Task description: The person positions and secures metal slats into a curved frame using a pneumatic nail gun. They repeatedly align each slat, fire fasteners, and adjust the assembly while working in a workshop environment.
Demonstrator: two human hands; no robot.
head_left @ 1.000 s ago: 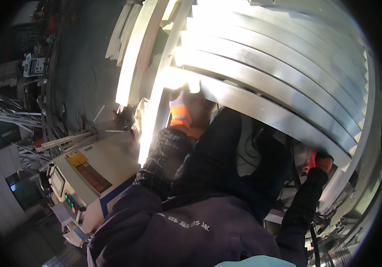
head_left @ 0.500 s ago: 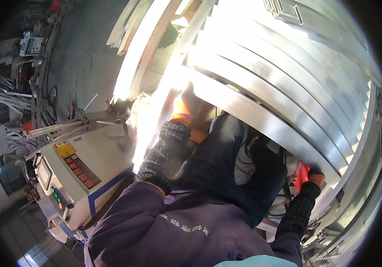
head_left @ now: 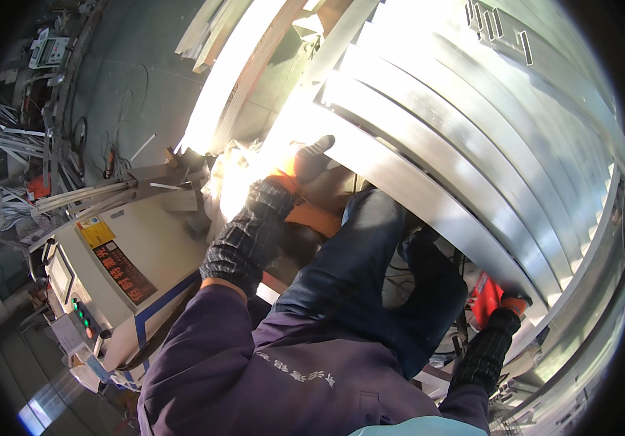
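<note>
currently, the fingers of the left hand (head_left: 306,161), at twelve o'clock, are partly lost in glare; one grey fingertip points at the end of the near slat (head_left: 414,190), but whether they touch or grip it, and how far apart they are, cannot be told. at four o'clock the right hand (head_left: 514,305), gloved too, is by the slat's other end; its fingers are mostly hidden, so their spread and hold cannot be told either. a red thing (head_left: 484,296) is just beside it, toward nine. the near slat is bright metal and slants from twelve down to four, past the person's jeans (head_left: 338,269). beyond it, toward two, more slats (head_left: 472,145) lie in rows, with a rail (head_left: 581,275) along their ends at three. checked dark cuffs (head_left: 243,236) cover both forearms, and a purple top (head_left: 254,392) fills six. farther out, a cream cabinet (head_left: 159,251) with green buttons stands at nine, pale beams (head_left: 243,73) lie at eleven, and scrap strips (head_left: 14,142) are heaped between nine and ten.
</note>
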